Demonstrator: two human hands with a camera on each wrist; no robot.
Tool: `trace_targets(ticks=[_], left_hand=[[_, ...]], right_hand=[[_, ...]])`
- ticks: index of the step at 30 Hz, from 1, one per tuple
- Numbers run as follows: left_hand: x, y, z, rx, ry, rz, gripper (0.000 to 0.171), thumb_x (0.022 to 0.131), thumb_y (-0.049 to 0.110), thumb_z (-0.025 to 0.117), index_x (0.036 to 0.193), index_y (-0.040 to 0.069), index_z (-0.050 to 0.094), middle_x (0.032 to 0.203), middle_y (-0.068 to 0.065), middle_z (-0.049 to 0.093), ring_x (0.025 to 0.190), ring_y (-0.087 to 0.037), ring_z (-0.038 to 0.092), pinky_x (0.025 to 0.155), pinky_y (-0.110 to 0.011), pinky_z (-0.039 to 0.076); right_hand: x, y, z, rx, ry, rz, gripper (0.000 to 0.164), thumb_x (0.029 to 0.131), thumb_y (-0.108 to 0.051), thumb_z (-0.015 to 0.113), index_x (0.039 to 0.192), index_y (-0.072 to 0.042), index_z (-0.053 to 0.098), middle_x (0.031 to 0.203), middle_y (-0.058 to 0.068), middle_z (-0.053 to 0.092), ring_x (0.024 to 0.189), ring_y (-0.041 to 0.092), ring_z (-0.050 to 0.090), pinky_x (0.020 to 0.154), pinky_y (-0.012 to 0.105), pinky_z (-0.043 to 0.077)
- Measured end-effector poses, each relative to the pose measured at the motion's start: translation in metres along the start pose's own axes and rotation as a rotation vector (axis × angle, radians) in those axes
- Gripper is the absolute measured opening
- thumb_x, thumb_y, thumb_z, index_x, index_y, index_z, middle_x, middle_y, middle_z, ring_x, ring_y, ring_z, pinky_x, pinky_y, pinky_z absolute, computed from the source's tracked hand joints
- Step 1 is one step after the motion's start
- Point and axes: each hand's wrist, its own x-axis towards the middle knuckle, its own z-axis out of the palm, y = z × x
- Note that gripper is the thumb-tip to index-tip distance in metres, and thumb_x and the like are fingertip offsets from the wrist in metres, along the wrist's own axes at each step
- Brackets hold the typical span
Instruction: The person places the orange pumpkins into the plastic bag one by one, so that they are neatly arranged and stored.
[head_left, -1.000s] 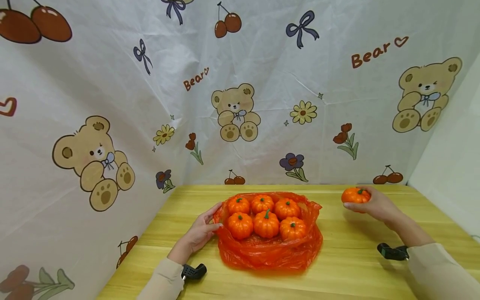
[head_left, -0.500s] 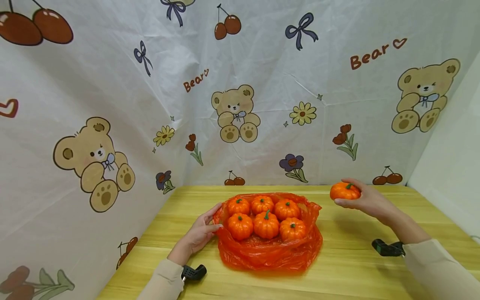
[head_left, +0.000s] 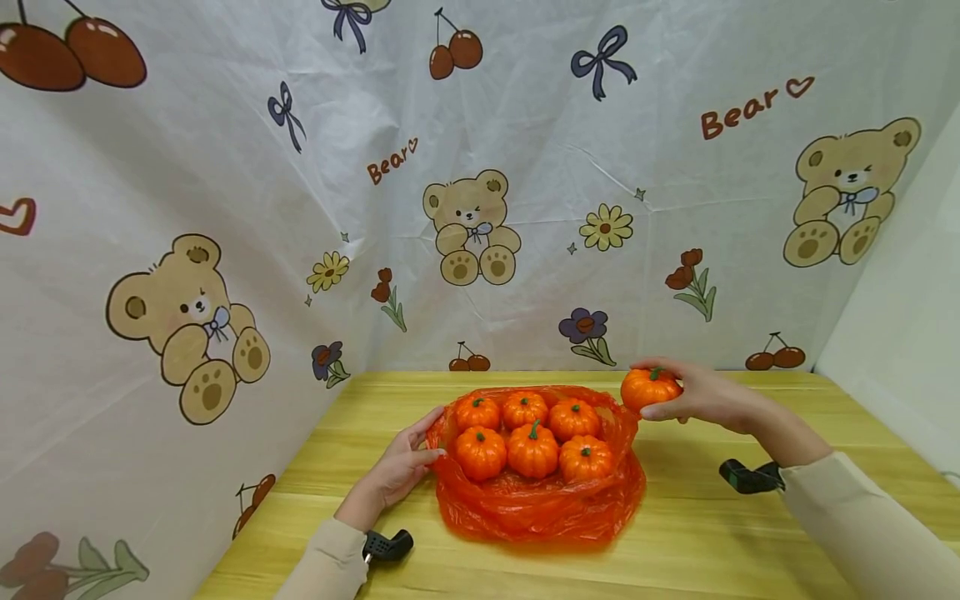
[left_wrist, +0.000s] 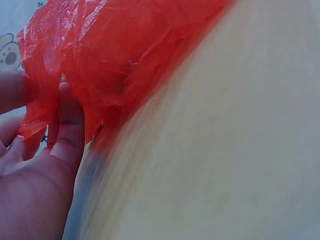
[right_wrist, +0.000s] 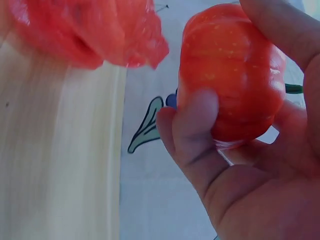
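A red plastic bag sits with its mouth spread wide in the middle of the table. Two rows of small orange pumpkins with green stems lie inside it. My left hand pinches the bag's left rim between thumb and fingers; the left wrist view shows the thin plastic bunched there. Off the table, at the bag's far right rim, my right hand holds another small pumpkin. In the right wrist view, thumb and fingers wrap round that pumpkin, its stem toward the palm.
The light wooden table extends on both sides of the bag. Behind it hangs a white cloth printed with bears, flowers and cherries, which also covers the left side. A black wrist camera sticks out below the right hand.
My right hand has carried its pumpkin leftward from the table's right side to the bag's right rim. The left hand and the bag have stayed in place.
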Motion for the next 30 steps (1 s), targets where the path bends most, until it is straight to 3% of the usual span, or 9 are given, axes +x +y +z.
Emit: trace_targets(ticks=[3, 11, 23, 30], left_hand=[[0.0, 0.0, 0.0, 0.0, 0.002, 0.0, 0.085, 0.095, -0.007, 0.06, 0.166, 0.018, 0.02, 0.175, -0.011, 0.007, 0.158, -0.04, 0.017, 0.108, -0.032, 0.052], [0.0, 0.0, 0.0, 0.014, 0.001, 0.0, 0.085, 0.096, -0.005, 0.06, 0.166, 0.018, 0.02, 0.174, -0.012, 0.008, 0.157, -0.04, 0.019, 0.11, -0.032, 0.051], [-0.001, 0.002, -0.001, 0.013, 0.002, 0.005, 0.085, 0.096, -0.006, 0.06, 0.167, 0.018, 0.019, 0.174, -0.012, 0.006, 0.157, -0.041, 0.017, 0.108, -0.031, 0.052], [-0.003, 0.002, 0.0, 0.019, 0.003, 0.001, 0.085, 0.096, -0.005, 0.06, 0.167, 0.018, 0.018, 0.174, -0.014, 0.005, 0.157, -0.041, 0.018, 0.109, -0.032, 0.052]], right_hand=[[0.003, -0.009, 0.004, 0.011, -0.03, -0.003, 0.08, 0.087, -0.027, 0.083, 0.154, -0.012, 0.041, 0.124, 0.022, 0.056, 0.091, 0.028, 0.057, 0.064, 0.032, 0.054], [0.009, -0.026, 0.013, 0.005, -0.088, -0.028, 0.074, 0.092, -0.031, 0.077, 0.154, -0.013, 0.041, 0.122, 0.019, 0.057, 0.088, 0.029, 0.061, 0.07, 0.035, 0.056], [0.028, -0.041, 0.027, 0.071, -0.246, -0.062, 0.072, 0.096, -0.027, 0.071, 0.159, -0.019, 0.038, 0.137, 0.019, 0.053, 0.113, 0.033, 0.064, 0.09, 0.048, 0.06], [0.044, -0.043, 0.043, 0.139, -0.304, -0.031, 0.079, 0.094, -0.022, 0.074, 0.161, -0.019, 0.033, 0.149, 0.02, 0.049, 0.122, 0.032, 0.062, 0.099, 0.052, 0.058]])
